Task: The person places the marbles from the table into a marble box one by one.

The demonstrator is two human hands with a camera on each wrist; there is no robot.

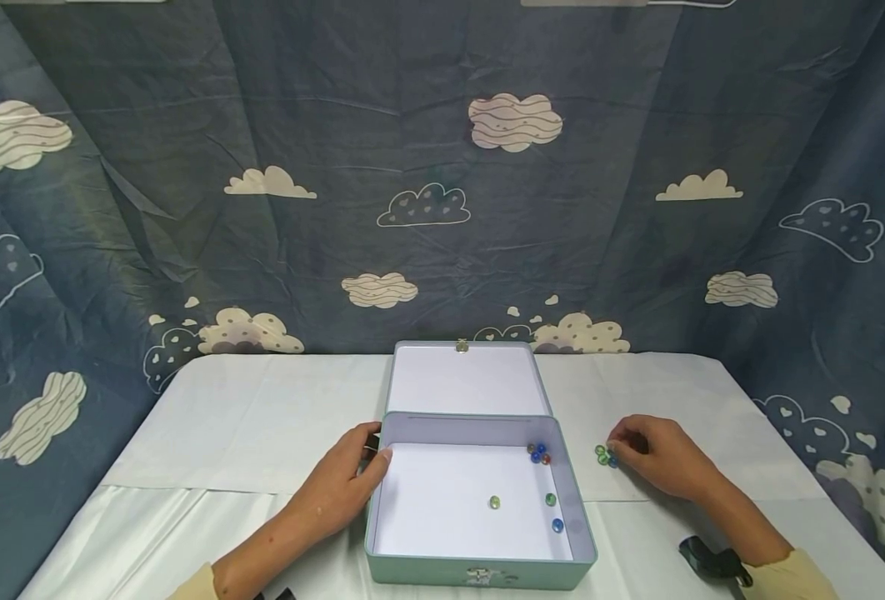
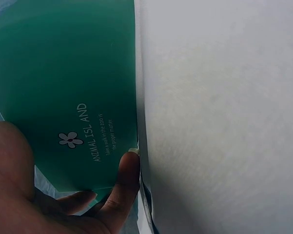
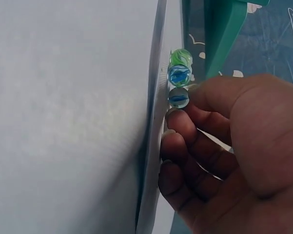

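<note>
A tin box (image 1: 480, 571), green outside and pale lilac inside, lies with its lid (image 1: 465, 379) folded back. My left hand (image 1: 341, 479) holds its left wall, the thumb over the rim and the fingers against the green side (image 2: 87, 63). Several glass marbles lie inside, among them a yellow-green marble (image 1: 494, 502) and a blue marble (image 1: 557, 526). To the right of the box, my right hand (image 1: 667, 458) pinches a clear marble with a blue swirl (image 3: 179, 98) at table level. A blue-and-white marble (image 3: 179, 75) and a green marble (image 3: 182, 57) sit beside it.
White cloth covers the table (image 1: 262, 417). A dark blue curtain (image 1: 322, 125) with cloud prints hangs behind it. A black wrist device (image 1: 712, 560) shows beside the right forearm.
</note>
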